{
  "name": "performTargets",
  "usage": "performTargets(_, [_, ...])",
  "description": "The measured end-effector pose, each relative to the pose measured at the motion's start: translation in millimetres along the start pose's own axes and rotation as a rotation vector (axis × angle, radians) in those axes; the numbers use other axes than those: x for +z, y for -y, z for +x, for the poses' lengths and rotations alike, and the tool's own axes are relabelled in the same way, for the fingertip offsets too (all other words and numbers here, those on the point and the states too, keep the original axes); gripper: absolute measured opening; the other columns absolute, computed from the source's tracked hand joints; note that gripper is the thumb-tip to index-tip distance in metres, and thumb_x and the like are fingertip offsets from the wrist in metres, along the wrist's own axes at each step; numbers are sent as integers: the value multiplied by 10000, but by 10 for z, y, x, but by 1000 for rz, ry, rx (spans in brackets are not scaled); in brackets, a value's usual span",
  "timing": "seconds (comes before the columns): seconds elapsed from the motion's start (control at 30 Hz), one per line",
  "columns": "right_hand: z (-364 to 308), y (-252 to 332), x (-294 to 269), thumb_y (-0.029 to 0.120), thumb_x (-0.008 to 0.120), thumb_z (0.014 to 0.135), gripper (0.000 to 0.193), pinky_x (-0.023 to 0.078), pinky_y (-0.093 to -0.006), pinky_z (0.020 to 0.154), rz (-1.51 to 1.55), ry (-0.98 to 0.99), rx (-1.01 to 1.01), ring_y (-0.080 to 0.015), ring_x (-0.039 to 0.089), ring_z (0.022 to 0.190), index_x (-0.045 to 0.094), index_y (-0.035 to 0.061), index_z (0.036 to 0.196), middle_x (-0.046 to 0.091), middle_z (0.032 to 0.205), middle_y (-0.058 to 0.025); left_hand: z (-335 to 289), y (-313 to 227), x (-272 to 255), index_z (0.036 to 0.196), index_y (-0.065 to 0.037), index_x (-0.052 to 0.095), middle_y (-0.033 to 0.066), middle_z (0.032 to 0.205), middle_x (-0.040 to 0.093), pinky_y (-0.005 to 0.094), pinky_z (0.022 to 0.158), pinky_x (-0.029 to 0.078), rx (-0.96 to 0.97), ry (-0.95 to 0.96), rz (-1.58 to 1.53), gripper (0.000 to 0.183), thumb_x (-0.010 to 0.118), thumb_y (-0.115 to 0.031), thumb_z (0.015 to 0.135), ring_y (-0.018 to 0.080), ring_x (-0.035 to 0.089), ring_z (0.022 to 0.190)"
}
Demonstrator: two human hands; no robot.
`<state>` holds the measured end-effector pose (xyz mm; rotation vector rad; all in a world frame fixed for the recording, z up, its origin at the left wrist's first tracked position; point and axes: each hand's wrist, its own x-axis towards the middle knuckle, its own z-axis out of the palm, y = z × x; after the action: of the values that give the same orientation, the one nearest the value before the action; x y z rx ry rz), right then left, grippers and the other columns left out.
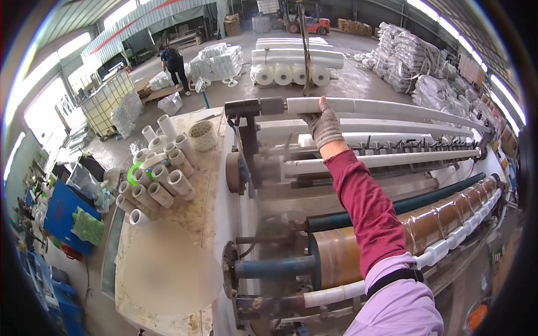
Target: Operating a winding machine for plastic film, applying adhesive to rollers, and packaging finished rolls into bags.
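Note:
My right hand (pixel 325 124), in a worn grey glove with bare fingertips, reaches across the machine. It grips the near end of a long white roller (pixel 381 106), the thumb up against its side and the other fingers partly hidden below. A dark cylindrical holder (pixel 255 107) meets the roller's left end. Under my maroon-sleeved arm lies a thick brown roller (pixel 336 255) with clear film on it, beside a dark green roller (pixel 330 222). More white rollers (pixel 386 161) run across the machine behind. My left hand is out of view.
Several cardboard cores (pixel 180 183) and a wide tape-like roll (pixel 203 136) stand on the worn tabletop (pixel 196 224) at left; part of it is blurred. Beyond are stacked film rolls (pixel 300 59), bagged bundles (pixel 395 56), a red forklift (pixel 316 26) and a person (pixel 175 67) bending over.

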<state>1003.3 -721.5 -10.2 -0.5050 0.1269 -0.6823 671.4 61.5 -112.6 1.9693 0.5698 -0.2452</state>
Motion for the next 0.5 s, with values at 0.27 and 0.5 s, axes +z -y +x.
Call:
performTargets(0.27, [44, -51, 89, 261, 627, 860, 455, 534, -525, 809, 17, -74, -14, -342, 554, 1010, 432, 10, 1185, 531, 1110, -186, 15, 26, 8, 905, -36, 572, 15, 713, 527, 263, 533, 406, 86, 7, 257, 105, 581, -136, 875, 114, 474, 627])
performTargets(0.5, [-69, -29, 66, 242, 615, 869, 451, 521, -534, 828, 49, 6, 3, -355, 546, 1029, 415, -18, 1178, 519, 1102, -204, -38, 70, -31, 913, -39, 573, 18, 714, 530, 268, 534, 411, 196, -20, 565, 116, 584, -147, 872, 122, 480, 627])
